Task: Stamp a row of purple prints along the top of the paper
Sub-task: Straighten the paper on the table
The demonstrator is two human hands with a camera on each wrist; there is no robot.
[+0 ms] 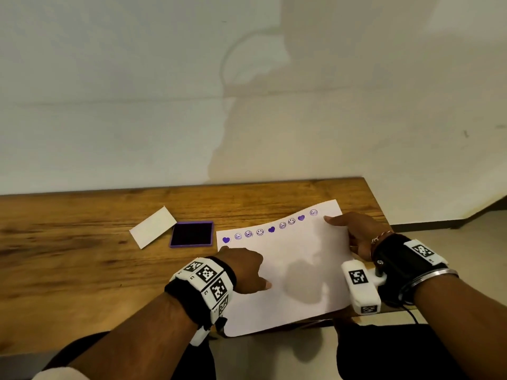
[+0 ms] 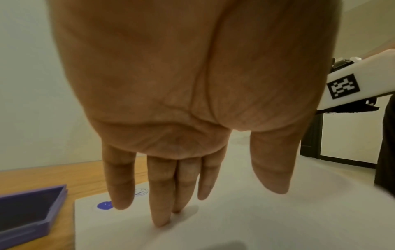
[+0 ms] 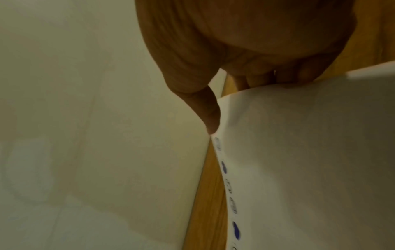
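Observation:
The white paper lies on the wooden table, its near edge hanging over the front. A row of purple prints, hearts and smiley faces, runs along its top edge. My left hand rests on the paper's left side with straight fingers touching the sheet just below the first heart print. My right hand pinches the paper's right edge, thumb on top and fingers beneath, so that side is raised and the paper bows. No stamp is in view.
An open purple ink pad sits just left of the paper's top corner, with a white rectangular lid or card beside it. The wall stands right behind the table. The table's right end is close to my right hand.

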